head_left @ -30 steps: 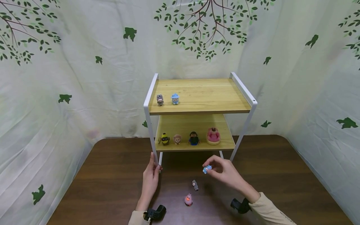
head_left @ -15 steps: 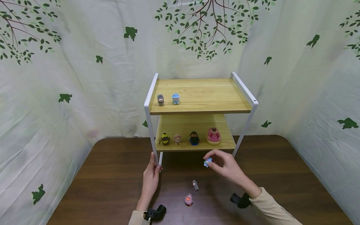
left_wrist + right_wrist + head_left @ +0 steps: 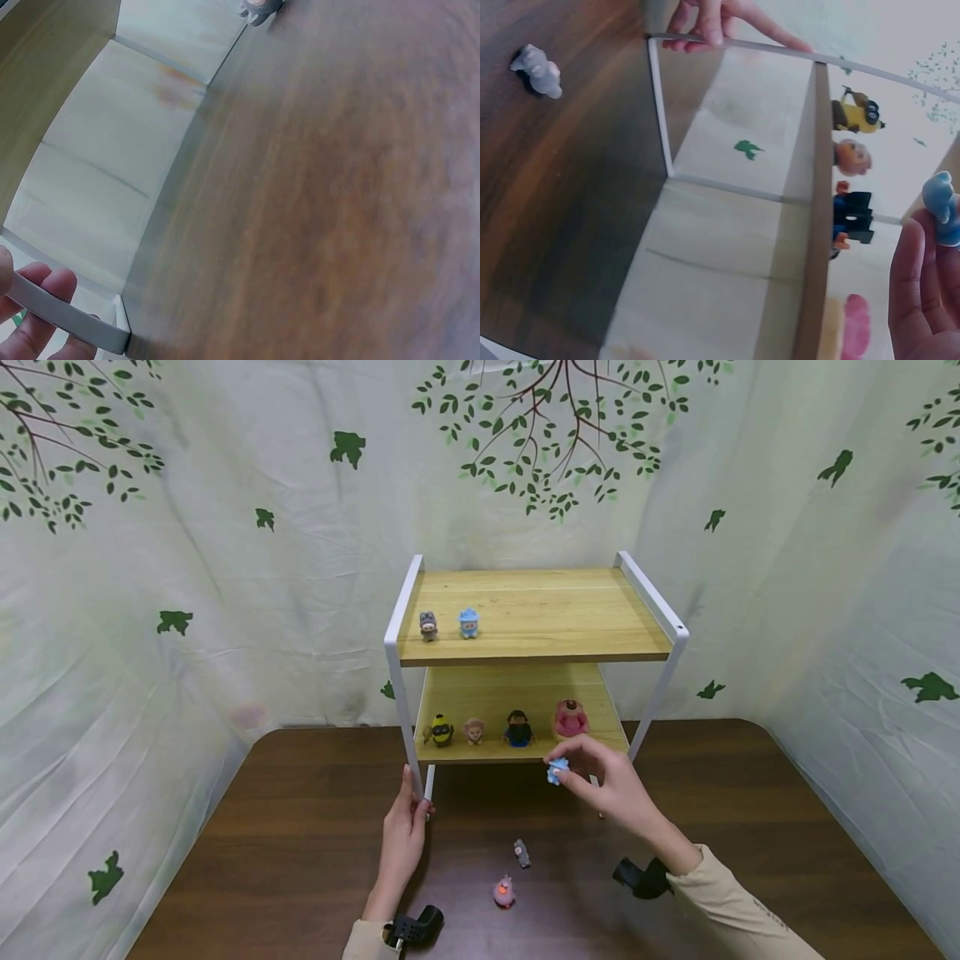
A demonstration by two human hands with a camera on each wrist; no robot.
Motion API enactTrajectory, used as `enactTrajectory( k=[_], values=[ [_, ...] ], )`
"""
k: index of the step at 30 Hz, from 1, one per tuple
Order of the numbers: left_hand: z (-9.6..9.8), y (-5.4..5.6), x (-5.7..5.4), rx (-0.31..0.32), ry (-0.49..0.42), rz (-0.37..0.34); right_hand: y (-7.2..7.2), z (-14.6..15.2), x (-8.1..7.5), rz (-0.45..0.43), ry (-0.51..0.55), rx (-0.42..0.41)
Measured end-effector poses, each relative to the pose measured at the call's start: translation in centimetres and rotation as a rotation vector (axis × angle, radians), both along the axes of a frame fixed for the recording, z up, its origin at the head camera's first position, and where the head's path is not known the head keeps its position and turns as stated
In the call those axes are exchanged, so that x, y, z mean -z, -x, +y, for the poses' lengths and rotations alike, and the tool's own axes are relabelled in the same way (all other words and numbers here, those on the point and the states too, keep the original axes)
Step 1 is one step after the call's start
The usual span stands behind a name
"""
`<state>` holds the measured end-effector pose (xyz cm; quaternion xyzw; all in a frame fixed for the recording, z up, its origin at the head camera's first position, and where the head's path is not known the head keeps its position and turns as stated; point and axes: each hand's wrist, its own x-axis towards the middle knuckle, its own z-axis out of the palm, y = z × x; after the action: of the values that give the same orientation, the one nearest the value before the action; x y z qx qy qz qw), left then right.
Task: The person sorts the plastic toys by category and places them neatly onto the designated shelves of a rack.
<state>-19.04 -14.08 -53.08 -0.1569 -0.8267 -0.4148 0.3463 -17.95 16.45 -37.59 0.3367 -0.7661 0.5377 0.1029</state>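
Blue figurine: a small, smooth, rounded toy [image 3: 557,771] in light blue is held in the air on the near side of the shelf unit, towards the right end of the lower board; its exact gap from the board's edge cannot be judged.
Right hand: the blue figurine is pinched by the right hand [image 3: 613,783] between thumb and forefinger, the space between them closed down to the toy's width.
Left hand: the slim white leg [image 3: 406,718] at the near left corner is gripped by the left hand [image 3: 402,839], thumb on one side, fingers on the other.
Shelf unit: two flat boards of pale, grained wood are carried by a white frame with squared bars; the upper board [image 3: 555,610] is set above the lower board [image 3: 487,687].
Upper figures: a grey hooded figure [image 3: 428,627] and a blue-hatted figure [image 3: 468,624] are stood upright at the left.
Lower figures: from left to right, a yellow-and-black figure [image 3: 441,732], a round tan figure [image 3: 473,732], a dark-haired figure [image 3: 518,730] and a plump pink bear [image 3: 571,718] are lined up.
Tabletop: on the dark brown, wood-grained tabletop [image 3: 300,827], a grey figurine [image 3: 522,853] is laid down, with a rounded pink figurine [image 3: 504,892] placed just nearer.
Backdrop: creased pale cloth [image 3: 225,568] is hung behind, printed with green leaves.
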Motion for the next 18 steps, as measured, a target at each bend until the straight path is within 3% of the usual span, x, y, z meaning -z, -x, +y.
enactTrajectory(
  k=[18],
  values=[
    [-0.1,-0.1,-0.2,0.012,0.003,-0.041,0.1,-0.4,-3.0,0.073,0.057,-0.022]
  ],
)
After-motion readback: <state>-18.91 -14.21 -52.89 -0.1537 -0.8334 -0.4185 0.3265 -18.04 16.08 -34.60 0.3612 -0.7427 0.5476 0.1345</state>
